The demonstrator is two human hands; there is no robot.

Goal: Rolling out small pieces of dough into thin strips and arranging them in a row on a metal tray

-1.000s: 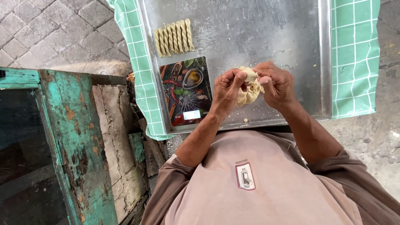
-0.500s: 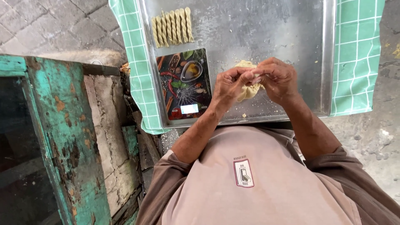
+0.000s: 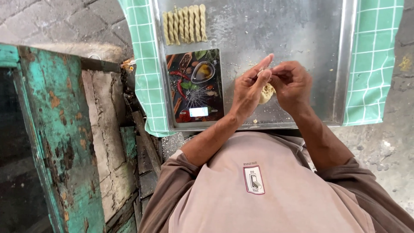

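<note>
- Head view, centre right of frame: left hand point(image 3: 249, 88) and right hand point(image 3: 291, 86) pressed together, both pinching small pale dough piece point(image 3: 266, 92) between fingers, above metal tray point(image 3: 302, 34).
- Dough mostly hidden by fingers, held just over tray surface.
- Upper left of tray: row of twisted dough sticks point(image 3: 184, 24).
- Centre left: kitchen scale point(image 3: 194, 86) with spice print, lying on tray.
- Under tray: green checked cloth point(image 3: 375, 64).
- Left edge: worn teal wooden frame point(image 3: 56, 142).

Left hand point(image 3: 249, 88): raised before the chest, fingers extended, tips meeting the right. Right hand point(image 3: 293, 86): fingers curled inward, knuckles up. Both forearms bare, angled inward, sleeves at elbows.
</note>
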